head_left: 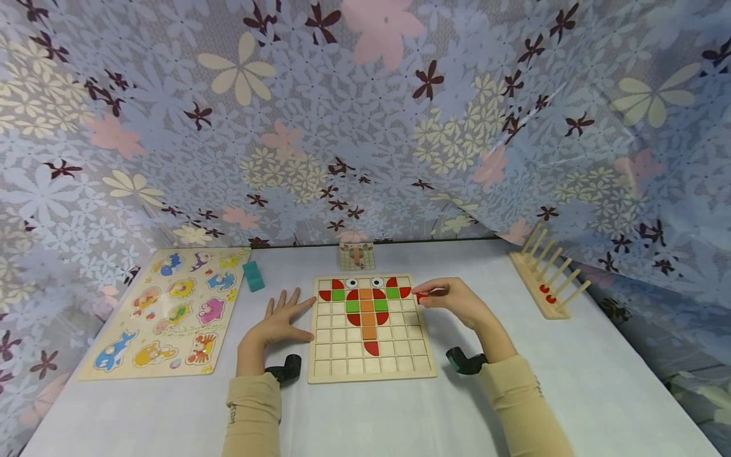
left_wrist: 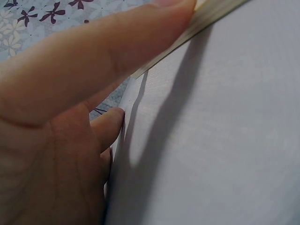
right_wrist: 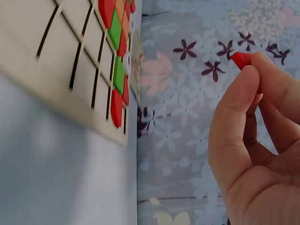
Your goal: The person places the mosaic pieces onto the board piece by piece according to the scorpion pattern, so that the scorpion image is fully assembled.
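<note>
A wooden grid board (head_left: 337, 373) lies on the table between my hands. Green squares, red quarter-round pieces, an orange column (head_left: 368, 315) and two eye tiles (head_left: 377, 283) fill part of its upper grid. My left hand (head_left: 276, 327) lies spread at the board's left side, thumb and index fingertip at its edge; the left wrist view shows the thumb (left_wrist: 103, 58) against the rim. Thumb and fingers of my right hand (head_left: 459, 301) pinch a small red piece (right_wrist: 241, 59) just off the board's upper right edge. Fingertips hide much of that piece.
A picture card (head_left: 357, 256) of the pattern stands behind the board. To the left lie an animal peg puzzle (head_left: 228, 311) and a teal block (head_left: 253, 277). A wooden peg stand (head_left: 528, 273) with red beads is at the right. Flowered cloth (head_left: 365, 127) hangs behind the table.
</note>
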{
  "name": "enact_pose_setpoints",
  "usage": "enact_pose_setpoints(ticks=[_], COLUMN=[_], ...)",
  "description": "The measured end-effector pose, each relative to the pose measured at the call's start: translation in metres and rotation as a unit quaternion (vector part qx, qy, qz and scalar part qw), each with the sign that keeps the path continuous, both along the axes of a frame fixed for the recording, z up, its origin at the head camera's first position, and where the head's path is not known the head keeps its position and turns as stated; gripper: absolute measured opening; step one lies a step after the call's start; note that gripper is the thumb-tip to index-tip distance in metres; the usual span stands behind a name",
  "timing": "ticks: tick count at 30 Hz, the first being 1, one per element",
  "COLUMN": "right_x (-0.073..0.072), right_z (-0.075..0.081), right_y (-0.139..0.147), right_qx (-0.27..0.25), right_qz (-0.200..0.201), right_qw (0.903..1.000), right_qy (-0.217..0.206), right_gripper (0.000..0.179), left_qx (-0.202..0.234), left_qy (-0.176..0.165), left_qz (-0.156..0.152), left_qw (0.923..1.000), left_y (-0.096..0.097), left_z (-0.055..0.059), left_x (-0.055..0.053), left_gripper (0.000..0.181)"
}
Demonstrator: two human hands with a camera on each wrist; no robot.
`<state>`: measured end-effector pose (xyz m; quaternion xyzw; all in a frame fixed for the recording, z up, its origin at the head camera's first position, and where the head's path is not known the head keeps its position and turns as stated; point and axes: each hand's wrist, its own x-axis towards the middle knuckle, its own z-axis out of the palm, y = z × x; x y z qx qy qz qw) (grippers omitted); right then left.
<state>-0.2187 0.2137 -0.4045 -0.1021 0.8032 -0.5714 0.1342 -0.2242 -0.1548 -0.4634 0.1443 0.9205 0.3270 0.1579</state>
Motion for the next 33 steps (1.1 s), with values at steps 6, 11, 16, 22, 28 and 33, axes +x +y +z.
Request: enact_pose_setpoints(ticks=[6, 11, 16, 22, 28, 33], right_x=[-0.002, -0.002, -0.001, 0.002, 0.004, 0.007], right_z=[0.0, 0.0, -0.003, -0.013, -0.023, -0.028], right_y=[-0.009, -0.016, -0.025, -0.041, -0.053, -0.058], right_qx=[-0.028, -0.043, -0.01, 0.064, 0.14, 0.186], right_qz=[0.006, 0.019, 0.037, 0.061, 0.101, 0.127], right_qw=[0.9996, 0.9989, 0.9992, 0.9957, 0.9849, 0.9742], right_qy=[0.0, -0.003, -0.014, -0.026, -0.006, 0.007], right_gripper=[0.031, 0.032, 0.025, 0.016, 0.005, 0.003], left_qx=[0.001, 0.003, 0.003, 0.002, 0.002, 0.003], left_qy=[-0.002, -0.004, -0.006, -0.005, -0.003, -0.001], left_qz=[0.002, 0.004, 0.004, 0.005, 0.005, 0.005], left_qw=[1.0, 1.0, 1.0, 1.0, 1.0, 1.0], left_y=[0.0, 0.0, 0.0, 0.0, 0.0, 0.001], left_z=[0.0, 0.0, -0.001, 0.001, 0.002, 0.003], left_x=[0.0, 0.001, 0.001, 0.001, 0.001, 0.001], left_gripper=[0.091, 0.09, 0.09, 0.09, 0.089, 0.089])
